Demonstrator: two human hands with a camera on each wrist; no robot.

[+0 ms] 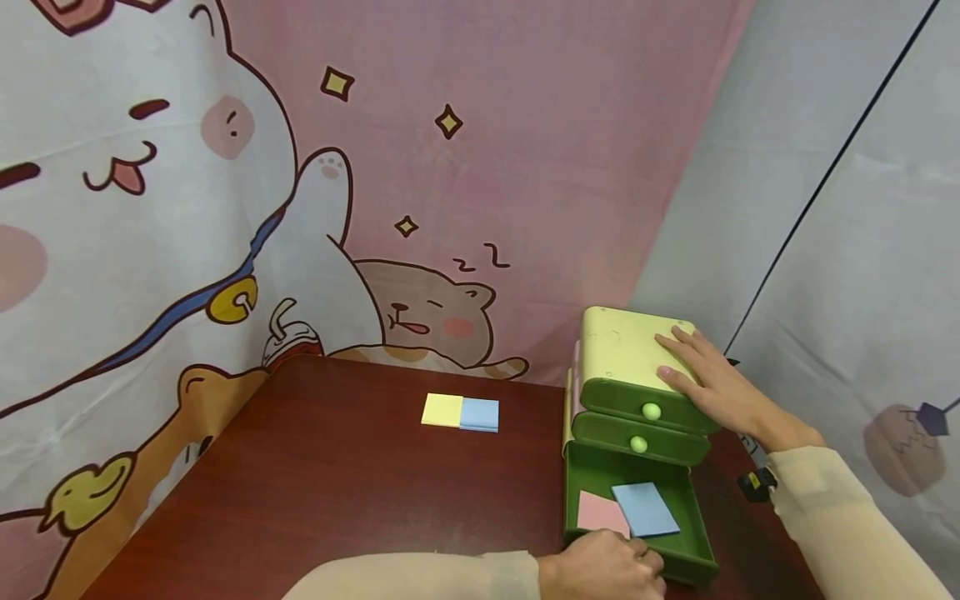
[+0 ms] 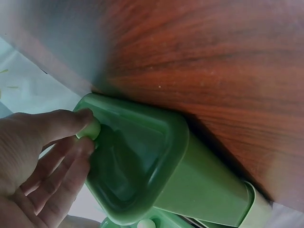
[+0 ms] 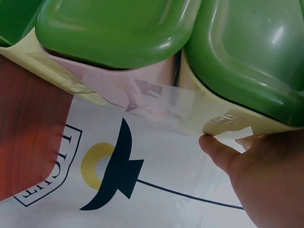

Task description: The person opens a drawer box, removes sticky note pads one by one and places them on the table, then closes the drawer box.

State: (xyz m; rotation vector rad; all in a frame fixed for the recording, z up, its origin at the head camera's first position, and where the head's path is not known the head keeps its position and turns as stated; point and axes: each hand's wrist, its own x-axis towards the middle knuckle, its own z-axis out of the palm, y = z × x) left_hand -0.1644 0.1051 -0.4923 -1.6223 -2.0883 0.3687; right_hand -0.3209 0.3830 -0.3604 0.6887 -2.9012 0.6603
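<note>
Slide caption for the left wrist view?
Left hand pinching the round knob on an open green drawer, near the brown tabletop.

Green knob (image 2: 90,129) in left hand (image 2: 26,154)

left hand (image 1: 603,568): low, thumb (image 2: 66,124) and fingers (image 2: 66,185) pinching | right hand (image 1: 723,388): higher, fingers straight, slightly spread

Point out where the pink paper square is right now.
In the head view, the pink paper square lies at lower right inside the open bottom drawer, left of that drawer's blue square and just beyond the left hand.
</note>
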